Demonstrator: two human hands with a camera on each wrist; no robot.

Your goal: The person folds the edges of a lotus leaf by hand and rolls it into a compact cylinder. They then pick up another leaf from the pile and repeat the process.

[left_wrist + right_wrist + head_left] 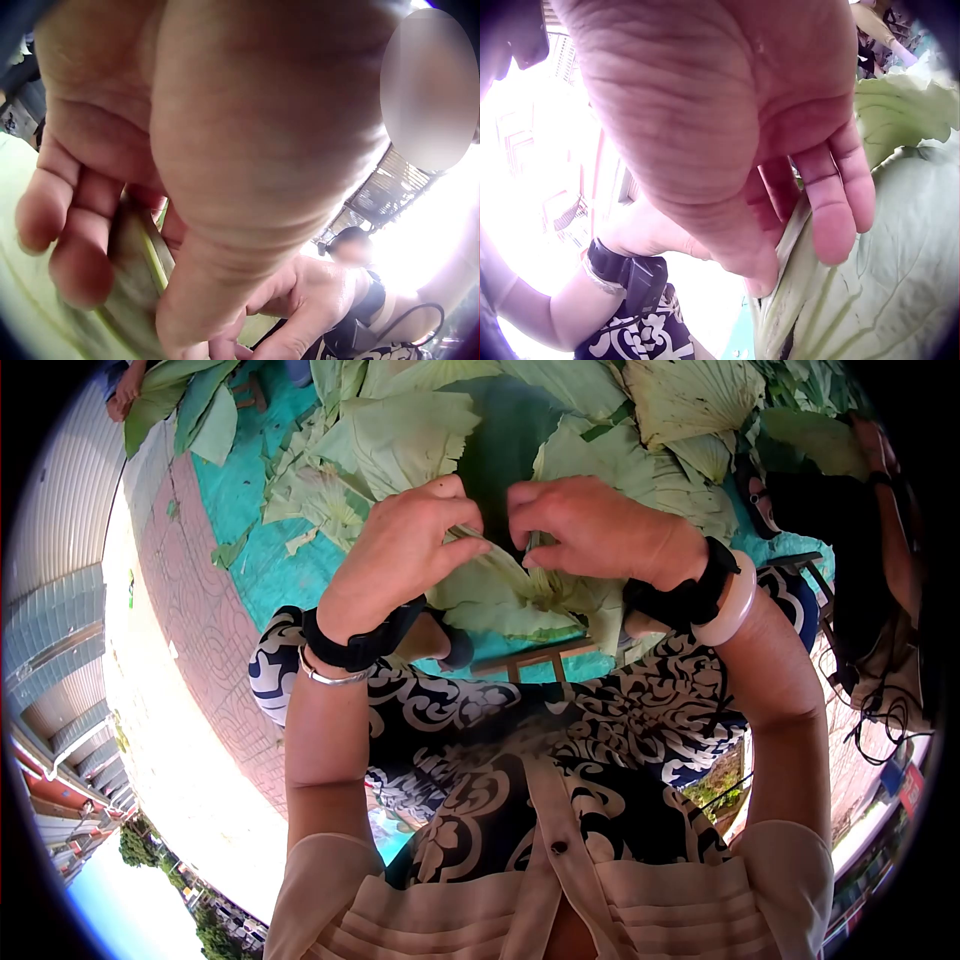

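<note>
In the head view my left hand [405, 545] and right hand [600, 530] face each other over a large lotus leaf [485, 585]. Thumb and fingers of the left hand pinch its gathered edge. A little to the right, the right hand also pinches a fold of the leaf between thumb and forefinger. The right wrist view has the pale leaf [885, 277] spreading below that hand, its ribs running up to the pinch. Up close in the left wrist view, a green rib [154, 262] of the leaf passes between the fingers; their tips are partly hidden.
More lotus leaves [400, 445] lie in a heap ahead on a turquoise sheet [225, 490]. A low wooden stool or frame [545, 658] stands between my knees. Another person [830, 545] sits at the right, and someone's hand [122, 395] shows at the upper left.
</note>
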